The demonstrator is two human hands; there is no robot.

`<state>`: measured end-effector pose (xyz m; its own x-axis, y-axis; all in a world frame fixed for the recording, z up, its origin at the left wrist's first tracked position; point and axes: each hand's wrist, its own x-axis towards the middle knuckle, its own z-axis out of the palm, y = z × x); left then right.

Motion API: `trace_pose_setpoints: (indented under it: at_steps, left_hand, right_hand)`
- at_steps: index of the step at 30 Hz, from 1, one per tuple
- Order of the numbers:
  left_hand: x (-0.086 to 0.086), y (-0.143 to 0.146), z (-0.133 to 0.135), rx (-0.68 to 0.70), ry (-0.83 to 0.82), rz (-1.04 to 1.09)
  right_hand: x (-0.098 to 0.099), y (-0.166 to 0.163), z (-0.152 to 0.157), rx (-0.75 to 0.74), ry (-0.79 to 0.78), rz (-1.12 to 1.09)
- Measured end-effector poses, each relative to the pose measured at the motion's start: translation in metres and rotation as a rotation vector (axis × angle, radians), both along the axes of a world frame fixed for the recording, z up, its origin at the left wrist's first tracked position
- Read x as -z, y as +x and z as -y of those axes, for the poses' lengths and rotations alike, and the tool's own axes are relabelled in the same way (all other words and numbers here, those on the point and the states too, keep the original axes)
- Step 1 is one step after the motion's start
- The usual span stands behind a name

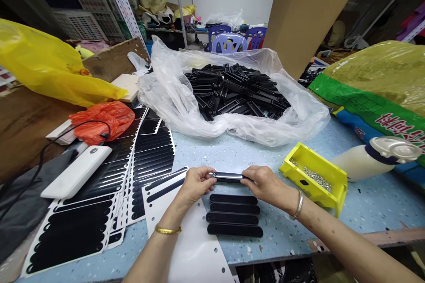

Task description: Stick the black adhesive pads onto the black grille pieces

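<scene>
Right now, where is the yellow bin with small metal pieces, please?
In the head view, the yellow bin is on the speckled blue table, to the right of the right hand and just left of the pale bottle.

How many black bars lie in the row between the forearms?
4, one behind another, from far to near: the first bar, second bar, third bar and fourth bar. None in the row looks hidden. The held bar is not counted.
</scene>
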<state>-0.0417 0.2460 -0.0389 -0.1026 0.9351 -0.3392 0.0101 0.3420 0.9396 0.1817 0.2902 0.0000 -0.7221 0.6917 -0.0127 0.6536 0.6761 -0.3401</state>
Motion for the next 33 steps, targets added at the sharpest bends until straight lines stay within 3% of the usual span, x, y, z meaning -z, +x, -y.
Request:
trace_pose_setpoints:
  at_steps: [20,28,33]
  left_hand:
    - [-0.008,-0.002,0.001,0.026,-0.026,-0.022]
    - [0.007,-0.001,-0.001,-0.026,0.003,-0.007]
    - [0.008,-0.001,-0.002,-0.029,-0.003,-0.017]
  right_hand:
    - [0.002,-0.003,-0.001,-0.019,0.004,0.046]
    - [0.005,-0.002,-0.002,-0.032,0.003,0.038]
    - [0.005,-0.002,-0.003,-0.033,0.002,0.04]
